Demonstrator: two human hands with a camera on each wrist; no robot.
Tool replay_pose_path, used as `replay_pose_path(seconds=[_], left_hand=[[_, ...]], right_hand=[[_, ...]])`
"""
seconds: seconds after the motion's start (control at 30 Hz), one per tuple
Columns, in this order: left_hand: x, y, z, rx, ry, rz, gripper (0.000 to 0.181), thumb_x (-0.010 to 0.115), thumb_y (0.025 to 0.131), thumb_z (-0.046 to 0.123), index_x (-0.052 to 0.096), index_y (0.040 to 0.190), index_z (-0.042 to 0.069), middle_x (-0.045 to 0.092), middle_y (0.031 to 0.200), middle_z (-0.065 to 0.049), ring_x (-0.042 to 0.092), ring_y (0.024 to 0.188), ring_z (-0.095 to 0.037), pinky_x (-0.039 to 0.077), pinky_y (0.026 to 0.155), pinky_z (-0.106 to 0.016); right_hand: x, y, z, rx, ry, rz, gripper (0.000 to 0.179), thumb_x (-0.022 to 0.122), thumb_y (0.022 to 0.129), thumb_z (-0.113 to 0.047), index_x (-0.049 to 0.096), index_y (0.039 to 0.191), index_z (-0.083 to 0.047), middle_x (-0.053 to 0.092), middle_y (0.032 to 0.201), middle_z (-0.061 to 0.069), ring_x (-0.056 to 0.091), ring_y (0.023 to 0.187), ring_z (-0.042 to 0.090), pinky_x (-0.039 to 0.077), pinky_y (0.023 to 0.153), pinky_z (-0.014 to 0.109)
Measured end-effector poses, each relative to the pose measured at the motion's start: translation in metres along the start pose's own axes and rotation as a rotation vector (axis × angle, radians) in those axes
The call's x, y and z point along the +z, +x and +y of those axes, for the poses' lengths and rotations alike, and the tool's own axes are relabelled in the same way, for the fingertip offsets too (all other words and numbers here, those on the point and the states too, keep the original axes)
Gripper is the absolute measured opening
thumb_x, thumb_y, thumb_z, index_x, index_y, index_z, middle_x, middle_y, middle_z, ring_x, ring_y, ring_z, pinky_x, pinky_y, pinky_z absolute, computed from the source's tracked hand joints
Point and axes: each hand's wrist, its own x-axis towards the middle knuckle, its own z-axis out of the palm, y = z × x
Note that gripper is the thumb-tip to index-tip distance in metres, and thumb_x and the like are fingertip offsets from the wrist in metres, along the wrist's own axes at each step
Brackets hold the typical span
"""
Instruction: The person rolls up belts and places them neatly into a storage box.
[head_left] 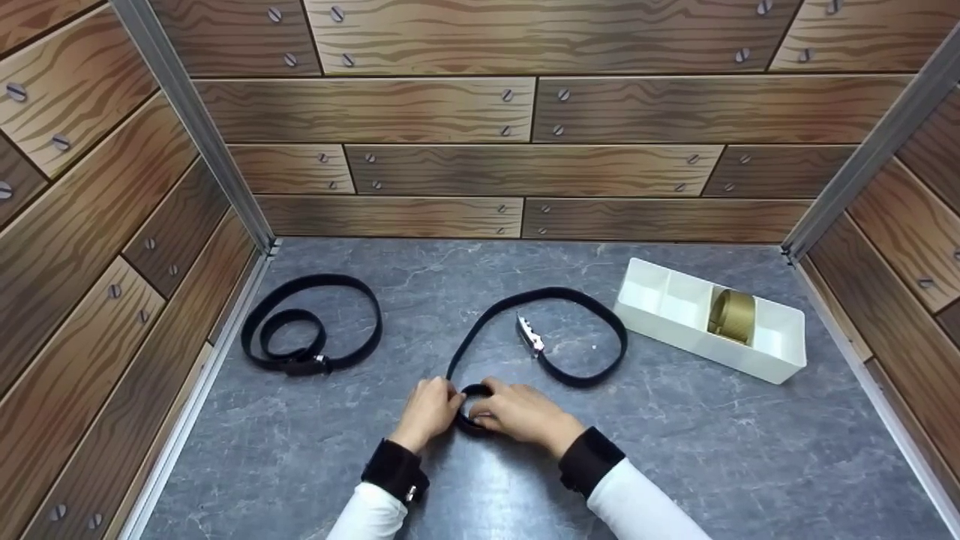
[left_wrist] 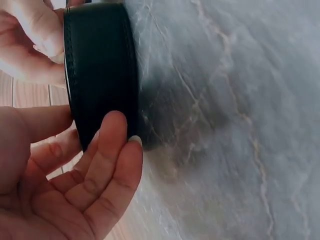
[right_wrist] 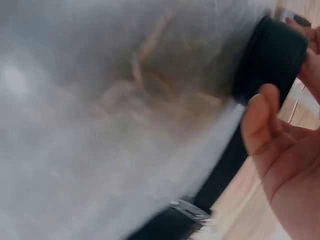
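A black belt (head_left: 555, 291) curves across the grey table, its silver buckle (head_left: 529, 334) lying inside the loop. Its near end is wound into a small upright coil (left_wrist: 100, 65) between both hands. My left hand (head_left: 431, 409) pinches the strap at the coil's left side, thumb and fingers on either face in the left wrist view. From the right, my right hand (head_left: 525, 412) grips the coil, with some fingertips inside the ring. In the right wrist view, the coil (right_wrist: 272, 55) shows between the hands; part of the right hand (right_wrist: 295, 160) is cut off.
Another black belt (head_left: 330, 279) lies loosely looped at the left. At the right stands a white divided tray (head_left: 675, 341) with a rolled olive-gold band (head_left: 737, 315) in one compartment. Wood-patterned walls (head_left: 435, 112) enclose the table on the back and sides.
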Motion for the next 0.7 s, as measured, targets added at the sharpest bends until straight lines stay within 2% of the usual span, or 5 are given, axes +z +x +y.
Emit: replay_pose_path(seconds=[0.17, 0.3, 0.4, 0.5, 0.7], left_hand=[[-0.001, -0.001, -0.001, -0.015, -0.011, -0.016, 0.020, 0.065, 0.090, 0.011, 0.068, 0.071, 0.008, 0.067, 0.073, -0.009, 0.067, 0.073, -0.033, 0.050, 0.063, -0.044], [0.000, -0.001, -0.001, -0.016, 0.001, 0.002, 0.014, 0.063, 0.088, 0.005, 0.071, 0.076, 0.005, 0.069, 0.079, -0.012, 0.068, 0.076, -0.034, 0.052, 0.064, -0.045], [0.001, -0.001, -0.001, 0.004, 0.010, 0.025, 0.010, 0.064, 0.084, 0.002, 0.073, 0.080, 0.003, 0.070, 0.079, -0.012, 0.068, 0.074, -0.034, 0.053, 0.064, -0.043], [0.000, 0.000, 0.000, 0.012, 0.001, 0.039, 0.010, 0.064, 0.084, 0.001, 0.073, 0.079, 0.002, 0.069, 0.078, -0.012, 0.068, 0.073, -0.033, 0.053, 0.064, -0.042], [0.002, 0.002, 0.000, 0.012, -0.032, 0.063, 0.015, 0.067, 0.089, 0.008, 0.073, 0.076, 0.004, 0.069, 0.075, -0.009, 0.068, 0.071, -0.028, 0.052, 0.063, -0.039]], right_hand=[[-0.001, 0.001, -0.008, -0.033, -0.172, -0.008, 0.012, 0.061, 0.096, -0.026, 0.069, 0.104, -0.026, 0.054, 0.132, 0.016, 0.062, 0.066, 0.024, 0.050, 0.055, 0.033], [-0.001, 0.001, -0.008, 0.076, -0.086, -0.013, 0.029, 0.054, 0.097, -0.029, 0.061, 0.124, -0.018, 0.053, 0.138, 0.010, 0.063, 0.071, 0.027, 0.051, 0.061, 0.035], [-0.001, 0.001, -0.005, 0.080, -0.080, -0.003, 0.039, 0.051, 0.097, -0.028, 0.055, 0.133, -0.014, 0.054, 0.137, 0.008, 0.063, 0.073, 0.028, 0.052, 0.065, 0.037], [-0.002, 0.000, -0.001, 0.047, -0.132, 0.020, 0.036, 0.049, 0.099, -0.028, 0.057, 0.132, -0.014, 0.056, 0.136, 0.008, 0.064, 0.073, 0.029, 0.053, 0.066, 0.038], [-0.005, -0.002, 0.004, 0.211, 0.136, 0.014, 0.034, 0.043, 0.102, -0.038, 0.056, 0.129, -0.022, 0.069, 0.113, 0.001, 0.066, 0.086, 0.024, 0.051, 0.077, 0.038]])
